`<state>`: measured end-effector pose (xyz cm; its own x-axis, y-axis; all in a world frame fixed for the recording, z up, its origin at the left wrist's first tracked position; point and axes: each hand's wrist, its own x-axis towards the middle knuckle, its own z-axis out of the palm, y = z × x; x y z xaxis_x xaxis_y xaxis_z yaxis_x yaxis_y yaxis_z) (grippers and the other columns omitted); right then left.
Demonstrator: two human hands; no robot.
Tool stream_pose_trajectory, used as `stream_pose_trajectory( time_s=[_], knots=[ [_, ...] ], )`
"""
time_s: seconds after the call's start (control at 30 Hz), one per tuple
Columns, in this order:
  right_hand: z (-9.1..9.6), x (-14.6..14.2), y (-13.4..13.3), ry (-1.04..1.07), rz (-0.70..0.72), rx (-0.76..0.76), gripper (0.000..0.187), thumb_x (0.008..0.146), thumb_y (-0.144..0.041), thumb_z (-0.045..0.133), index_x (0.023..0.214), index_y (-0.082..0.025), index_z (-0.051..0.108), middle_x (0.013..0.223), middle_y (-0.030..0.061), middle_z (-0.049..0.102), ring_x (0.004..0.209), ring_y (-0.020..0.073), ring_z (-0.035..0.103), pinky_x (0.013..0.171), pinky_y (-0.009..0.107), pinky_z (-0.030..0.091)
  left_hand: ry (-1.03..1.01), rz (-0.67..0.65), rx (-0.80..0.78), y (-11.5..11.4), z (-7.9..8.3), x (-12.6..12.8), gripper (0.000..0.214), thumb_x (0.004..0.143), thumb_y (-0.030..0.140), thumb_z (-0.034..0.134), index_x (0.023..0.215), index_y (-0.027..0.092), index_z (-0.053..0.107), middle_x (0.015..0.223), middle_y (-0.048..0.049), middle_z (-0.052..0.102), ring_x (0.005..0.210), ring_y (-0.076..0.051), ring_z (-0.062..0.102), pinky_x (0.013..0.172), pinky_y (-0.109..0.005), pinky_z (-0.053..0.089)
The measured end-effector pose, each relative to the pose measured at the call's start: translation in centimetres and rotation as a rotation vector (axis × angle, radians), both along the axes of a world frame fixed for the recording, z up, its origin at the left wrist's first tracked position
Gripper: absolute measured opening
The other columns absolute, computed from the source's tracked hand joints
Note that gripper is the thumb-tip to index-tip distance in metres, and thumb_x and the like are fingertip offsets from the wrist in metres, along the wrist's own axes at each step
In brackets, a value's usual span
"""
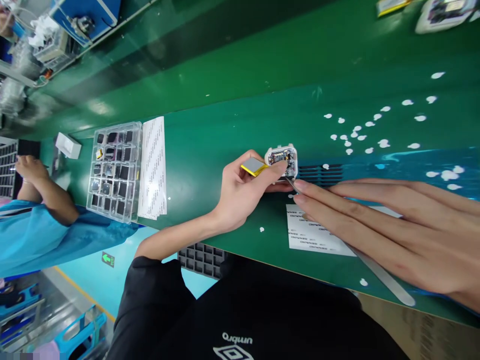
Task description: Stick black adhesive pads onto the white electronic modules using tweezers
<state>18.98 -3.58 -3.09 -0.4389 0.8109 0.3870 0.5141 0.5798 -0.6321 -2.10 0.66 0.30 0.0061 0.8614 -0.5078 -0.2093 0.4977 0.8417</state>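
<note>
My left hand (242,192) is closed around a small white device case (283,161) with an exposed circuit board, holding it on the green bench. A flat silver battery with yellow edging (254,166) rests across its thumb and forefinger. My right hand (393,230) comes in from the right and pinches metal tweezers (375,272), whose tips touch the lower edge of the device. The tweezers' shaft runs under the palm toward the bench's front edge.
A sheet of white labels (315,235) lies beneath my right hand. A clear tray of dark parts (112,170) and a white sticker strip (153,167) sit left. White paper dots (360,131) litter the bench. Another person's arm in a blue sleeve (41,220) is far left.
</note>
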Motion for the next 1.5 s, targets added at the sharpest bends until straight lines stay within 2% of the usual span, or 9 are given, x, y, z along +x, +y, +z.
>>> stream_pose_trajectory(
  time_s=[0.13,0.33,0.47,0.6,0.83,0.97,1.13,1.33,1.5],
  knots=[
    [-1.5,0.9,1.8,-0.061,0.121,0.399,0.053,0.114,-0.02,0.038,0.163,-0.041,0.045,0.139,-0.005,0.071,0.114,0.0224,0.074,0.092,0.041,0.063,-0.009,0.003,0.004,-0.1,0.0,0.1,0.037,0.088,0.022,0.082,0.068,0.018,0.051,0.067,0.006,0.055,0.066,-0.008,0.06,0.073,-0.027,0.065],
    [-2.1,1.0,1.8,-0.071,0.087,0.302,0.054,0.116,-0.035,0.04,0.169,-0.044,0.033,0.13,-0.0082,0.075,0.11,0.0214,0.075,0.084,0.04,0.062,0.01,-0.016,0.009,-0.1,-0.1,0.3,0.034,0.088,0.024,0.082,0.069,0.018,0.054,0.067,0.0059,0.059,0.066,-0.009,0.065,0.071,-0.026,0.064],
    [-2.0,1.0,1.5,-0.085,0.107,0.316,0.053,0.118,-0.033,0.026,0.17,-0.03,0.035,0.127,-0.0025,0.077,0.112,0.0222,0.074,0.079,0.041,0.058,0.009,-0.018,-0.003,-0.1,-0.1,0.3,0.032,0.087,0.023,0.08,0.069,0.018,0.054,0.067,0.0056,0.059,0.066,-0.009,0.063,0.07,-0.026,0.065],
    [-1.6,0.8,1.7,-0.091,0.084,0.385,0.05,0.116,-0.03,0.033,0.165,-0.039,0.042,0.127,-0.0066,0.077,0.111,0.0182,0.074,0.079,0.038,0.06,-0.003,-0.019,0.006,-0.1,0.0,0.2,0.036,0.086,0.023,0.081,0.067,0.018,0.051,0.065,0.0067,0.056,0.063,-0.007,0.059,0.069,-0.026,0.065],
    [-2.0,0.7,1.7,-0.052,0.096,0.378,0.046,0.119,-0.032,0.033,0.162,-0.025,0.049,0.121,-0.0004,0.08,0.109,0.0213,0.075,0.076,0.041,0.058,0.001,-0.036,0.057,-0.2,-0.2,0.4,0.042,0.083,0.026,0.089,0.067,0.018,0.051,0.062,0.0087,0.055,0.058,-0.007,0.061,0.068,-0.028,0.068],
    [-1.7,0.8,1.7,0.051,0.1,0.262,0.047,0.12,-0.038,0.03,0.162,-0.027,0.05,0.125,0.001,0.078,0.117,0.0208,0.073,0.088,0.039,0.063,0.029,-0.057,0.08,-0.3,-0.7,0.3,0.014,0.089,0.018,0.082,0.094,0.018,0.068,0.076,0.005,0.071,0.061,-0.01,0.072,0.065,-0.027,0.068],
    [-0.4,1.1,1.8,0.107,0.092,0.097,0.045,0.119,-0.047,0.037,0.158,-0.034,0.054,0.137,-0.0026,0.072,0.121,0.0182,0.072,0.101,0.035,0.064,0.148,-0.12,0.13,-0.2,-0.9,-0.3,0.032,0.092,0.023,0.081,0.122,0.02,0.07,0.087,0.0016,0.076,0.066,-0.014,0.078,0.065,-0.025,0.067],
    [-0.6,0.1,2.1,0.215,0.092,0.235,0.04,0.115,-0.024,0.051,0.155,-0.023,0.058,0.125,0.0022,0.078,0.105,0.0192,0.076,0.085,0.036,0.067,0.134,-0.175,0.196,-0.2,-0.9,-0.6,0.035,0.091,0.036,0.084,0.119,0.021,0.069,0.087,0.0023,0.078,0.062,-0.012,0.077,0.063,-0.022,0.068],
    [0.4,0.2,2.8,0.157,0.099,0.208,0.066,0.102,-0.008,0.071,0.161,-0.025,0.049,0.123,0.0042,0.079,0.102,0.0208,0.076,0.087,0.039,0.067,0.087,-0.164,0.226,-0.2,-1.1,-0.5,0.033,0.089,0.033,0.085,0.116,0.022,0.068,0.096,0.0024,0.08,0.066,-0.01,0.077,0.07,-0.024,0.069]
  ],
)
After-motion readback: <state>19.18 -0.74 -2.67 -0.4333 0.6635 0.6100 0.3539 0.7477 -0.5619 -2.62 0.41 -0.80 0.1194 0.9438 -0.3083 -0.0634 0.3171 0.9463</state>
